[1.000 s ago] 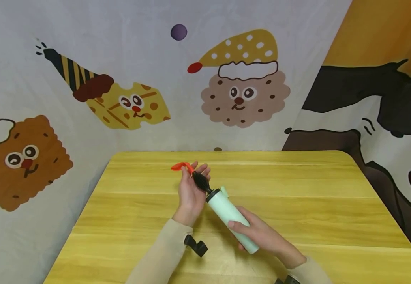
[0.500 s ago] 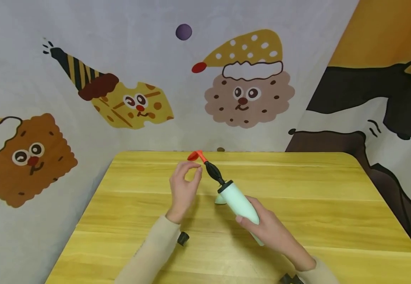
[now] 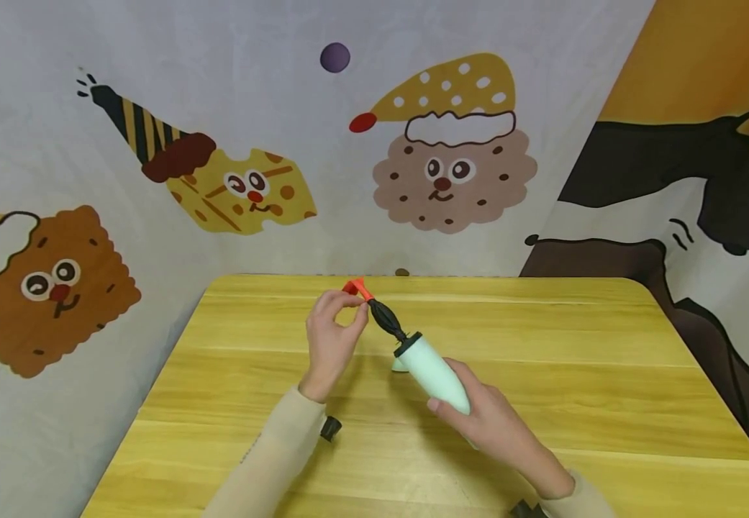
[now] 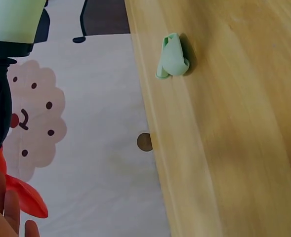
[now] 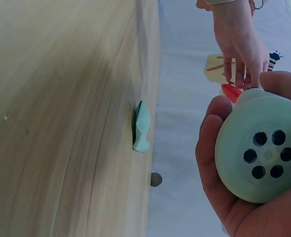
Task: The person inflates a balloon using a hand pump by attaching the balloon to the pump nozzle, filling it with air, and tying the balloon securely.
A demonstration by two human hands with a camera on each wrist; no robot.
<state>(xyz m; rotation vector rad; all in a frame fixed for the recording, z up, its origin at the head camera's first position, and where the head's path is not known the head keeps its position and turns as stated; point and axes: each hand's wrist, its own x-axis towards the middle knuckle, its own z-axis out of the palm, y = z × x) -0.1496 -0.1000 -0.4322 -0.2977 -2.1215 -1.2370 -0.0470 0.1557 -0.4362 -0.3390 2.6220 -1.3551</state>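
My right hand (image 3: 497,424) grips a mint-green balloon pump (image 3: 432,370), its black ribbed nozzle (image 3: 385,319) pointing up and left. Over the nozzle's tip sits the neck of a limp red balloon (image 3: 364,289). The thumb and forefinger of my left hand (image 3: 331,342) pinch the balloon's neck at that tip, while its drooping end (image 4: 29,197) shows beyond the fingers in the left wrist view. In the right wrist view the pump's round end (image 5: 270,155) with several holes faces the camera, and the fingers curl around its body.
A deflated mint-green balloon (image 4: 173,58) lies on the wooden table (image 3: 575,374), partly behind the pump in the head view. A cloth with cartoon prints (image 3: 270,93) hangs behind the table's far edge. Black straps or mounts (image 3: 331,429) show at the wrists.
My left hand has turned from palm-up under the nozzle to a pinch at the balloon's neck. The pump has shifted slightly right, and the green balloon shows beside it on the table.
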